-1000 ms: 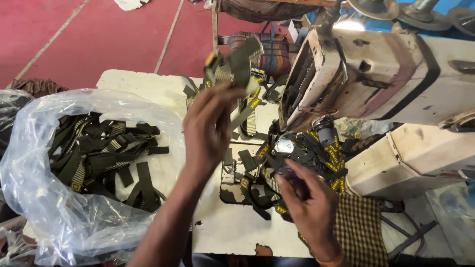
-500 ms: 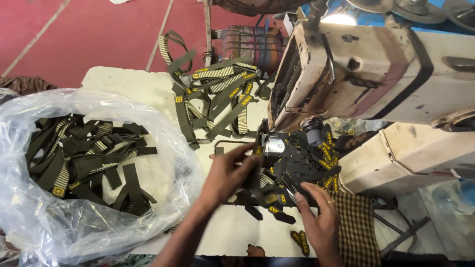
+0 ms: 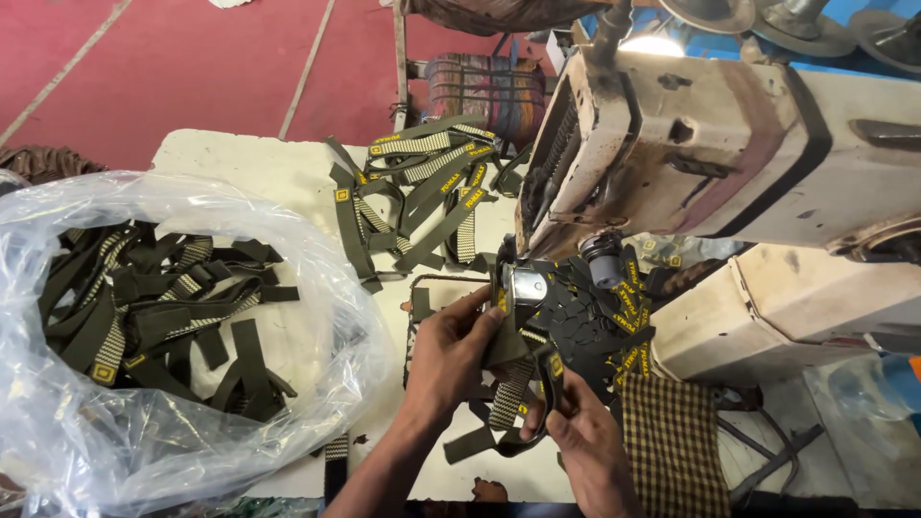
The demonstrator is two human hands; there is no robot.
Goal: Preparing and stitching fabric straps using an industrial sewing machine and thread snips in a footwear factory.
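- Both hands are closing their grip on one olive strap piece (image 3: 508, 384), which is lying between them, just below the sewing machine (image 3: 691, 153).
- Left hand (image 3: 451, 360) is pinching the strap's upper end at 1 o'clock of its palm, fingers narrow around it.
- Right hand (image 3: 580, 436) is holding the strap's looped lower end at 10 o'clock.
- One clear plastic bag (image 3: 58, 422) of straps is sitting at 9 o'clock on the table (image 3: 278, 163); one loose strap pile (image 3: 413, 192) is lying at 12 o'clock.

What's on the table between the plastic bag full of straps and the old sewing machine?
In the head view, a loose heap of olive straps lies on the white table between the plastic bag and sewing machine.
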